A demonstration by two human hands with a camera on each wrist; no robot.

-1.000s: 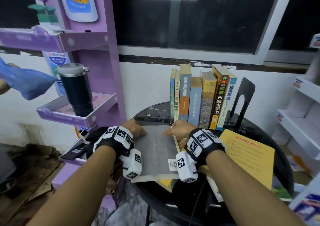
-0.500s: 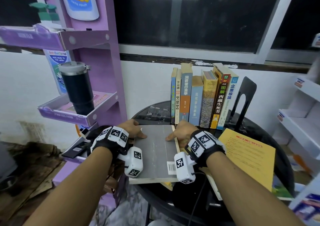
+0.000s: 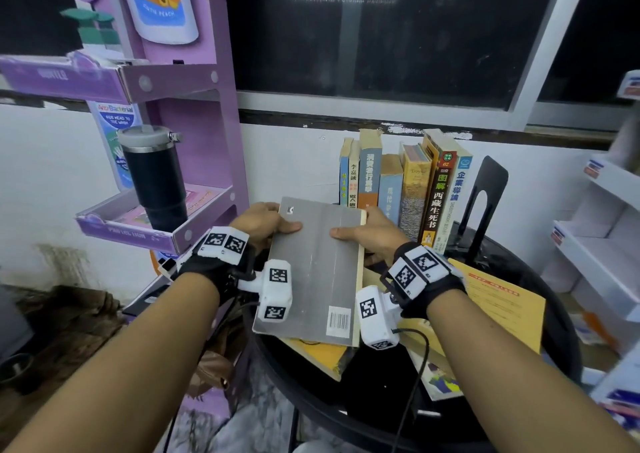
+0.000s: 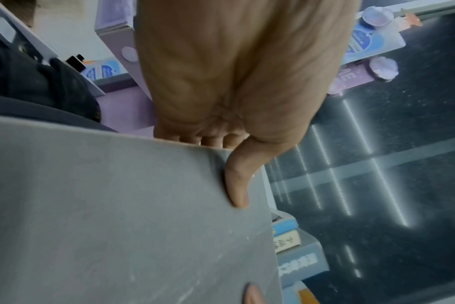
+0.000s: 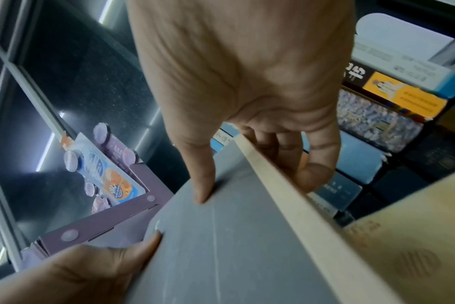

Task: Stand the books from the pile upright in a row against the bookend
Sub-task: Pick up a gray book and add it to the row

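Observation:
A grey book (image 3: 315,272) with a barcode is held tilted, far end raised, above the pile on the round black table (image 3: 564,331). My left hand (image 3: 268,225) grips its left edge, thumb on the cover (image 4: 117,216) and fingers underneath. At the right edge my right hand (image 3: 367,234) grips likewise, thumb on top of the grey book (image 5: 234,236), fingers curled under the page edge. Behind, several books (image 3: 401,189) stand upright in a row, leaning on a black bookend (image 3: 485,196). A yellow book (image 3: 502,307) and others (image 3: 322,355) lie flat below.
A purple display shelf (image 3: 166,230) stands at the left with a black tumbler (image 3: 156,178) on its tray. White shelving (image 3: 602,237) is at the right. The wall and a dark window run behind the book row.
Both hands have lifted the grey book's far end off the pile and carried it up and toward the standing row; it lay flat a second ago.

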